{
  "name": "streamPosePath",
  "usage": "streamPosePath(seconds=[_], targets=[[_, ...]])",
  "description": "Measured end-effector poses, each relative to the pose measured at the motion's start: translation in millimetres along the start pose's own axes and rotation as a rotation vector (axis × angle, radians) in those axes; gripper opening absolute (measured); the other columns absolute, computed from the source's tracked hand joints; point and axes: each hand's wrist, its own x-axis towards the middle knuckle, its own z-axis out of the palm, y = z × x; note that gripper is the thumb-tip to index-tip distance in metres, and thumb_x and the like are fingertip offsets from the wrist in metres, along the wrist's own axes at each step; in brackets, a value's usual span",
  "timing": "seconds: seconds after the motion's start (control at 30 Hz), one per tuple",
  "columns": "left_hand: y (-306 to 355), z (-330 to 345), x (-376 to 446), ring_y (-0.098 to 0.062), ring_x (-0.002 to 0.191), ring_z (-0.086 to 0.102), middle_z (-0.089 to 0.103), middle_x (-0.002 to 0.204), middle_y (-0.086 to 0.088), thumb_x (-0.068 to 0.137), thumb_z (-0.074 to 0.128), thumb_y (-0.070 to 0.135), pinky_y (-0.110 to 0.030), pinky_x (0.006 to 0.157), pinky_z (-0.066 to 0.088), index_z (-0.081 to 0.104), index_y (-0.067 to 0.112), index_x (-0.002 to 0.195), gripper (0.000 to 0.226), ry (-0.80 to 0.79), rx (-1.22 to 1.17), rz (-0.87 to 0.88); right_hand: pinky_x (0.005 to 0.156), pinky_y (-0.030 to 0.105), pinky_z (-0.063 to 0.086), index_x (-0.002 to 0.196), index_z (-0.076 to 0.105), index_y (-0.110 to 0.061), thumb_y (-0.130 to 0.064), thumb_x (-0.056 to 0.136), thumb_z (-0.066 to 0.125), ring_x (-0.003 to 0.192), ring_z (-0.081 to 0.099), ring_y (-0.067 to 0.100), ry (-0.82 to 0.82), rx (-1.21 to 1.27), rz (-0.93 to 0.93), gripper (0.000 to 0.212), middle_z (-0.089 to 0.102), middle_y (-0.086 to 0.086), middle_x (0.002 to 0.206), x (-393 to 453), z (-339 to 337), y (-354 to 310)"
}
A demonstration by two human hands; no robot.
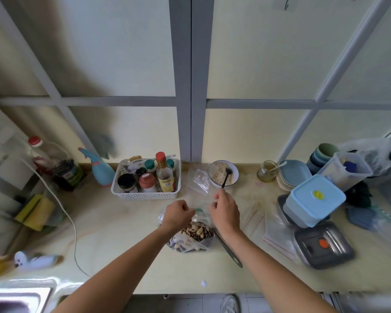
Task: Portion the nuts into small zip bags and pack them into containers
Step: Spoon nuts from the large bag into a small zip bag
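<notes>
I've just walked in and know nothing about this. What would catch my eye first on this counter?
Two bare hands meet at the middle of the counter, the left hand and right hand pinching a small clear bag above a big bag of mixed nuts. Behind them a white basket holds bottles and jars, with a bowl of oats beside it. To the right sits a pale blue lidded container.

This is a home kitchen: a long counter (pixel 122 222) holds a white basket of sauce bottles (pixel 146 179), a stack of plates (pixel 291 175), cups (pixel 323 154), and a sink (pixel 18 299) sits at the corner.
</notes>
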Motion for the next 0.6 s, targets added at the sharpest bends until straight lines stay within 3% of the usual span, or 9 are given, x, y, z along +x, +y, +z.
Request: streamPosePath(seconds=[0.07,0.17,0.27,0.33,0.43,0.53,0.6], targets=[[3,-2,-1,-0.024,0.059,0.074,0.072,0.070,-0.014,0.093,0.060,0.014,-0.046,0.063,0.063,0.056,0.006,0.079,0.017,0.008,0.038,0.021,0.058,0.026,0.041,0.100,0.051,-0.012,-0.003,0.087,0.063,0.078,0.056,0.020,0.026,-0.037,-0.098,0.021,0.055,0.001,0.100,1,-1,-2],[8,-2,0,-0.020,0.055,0.072,0.072,0.072,-0.016,0.095,0.058,0.013,-0.042,0.060,0.062,0.056,0.005,0.079,0.017,0.019,0.030,0.041,0.058,0.022,0.049,0.095,0.051,-0.012,-0.001,0.084,0.062,0.074,0.049,0.012,0.047,-0.049,-0.457,0.019,0.052,0.000,0.094,0,-1,-11],[11,-1,2,-0.012,0.047,0.068,0.070,0.066,-0.013,0.094,0.054,0.012,-0.031,0.048,0.059,0.061,0.000,0.082,0.018,0.030,0.017,0.046,0.067,0.019,0.048,0.095,0.055,-0.013,-0.004,0.086,0.050,0.076,0.051,0.013,-0.007,-0.024,-0.719,0.014,0.055,0.001,0.093,-5,2,-22],[9,-1,3,-0.009,0.046,0.067,0.069,0.066,-0.011,0.093,0.053,0.010,-0.026,0.046,0.056,0.061,0.000,0.083,0.016,0.011,-0.002,0.019,0.067,0.022,0.046,0.092,0.058,-0.012,-0.008,0.089,0.043,0.074,0.051,0.014,-0.100,0.027,-0.672,0.016,0.058,0.003,0.091,-3,-1,-29],[0,-2,7,-0.024,0.058,0.073,0.072,0.070,-0.019,0.096,0.058,0.010,-0.036,0.058,0.062,0.053,0.002,0.084,0.015,0.000,-0.179,-0.059,0.071,0.034,0.049,0.094,0.058,-0.011,-0.009,0.096,0.045,0.081,0.057,0.022,-0.370,-0.047,-0.416,0.014,0.063,0.008,0.096,8,-10,-33],[-5,-7,10,-0.031,0.063,0.073,0.073,0.072,-0.021,0.092,0.059,0.006,-0.043,0.063,0.062,0.054,0.002,0.082,0.012,-0.015,-0.219,-0.053,0.083,0.041,0.052,0.118,0.067,-0.015,-0.012,0.099,0.045,0.101,0.065,0.036,-0.645,-0.355,-0.319,0.029,0.065,0.015,0.111,12,-16,-34],[-6,-10,10,-0.023,0.060,0.072,0.073,0.069,-0.014,0.088,0.064,0.010,-0.035,0.058,0.060,0.057,0.006,0.077,0.014,-0.042,-0.056,0.040,0.089,0.041,0.052,0.131,0.064,-0.019,-0.010,0.099,0.045,0.110,0.064,0.036,-0.672,-0.479,-0.256,0.038,0.064,0.015,0.121,11,-15,-30]])
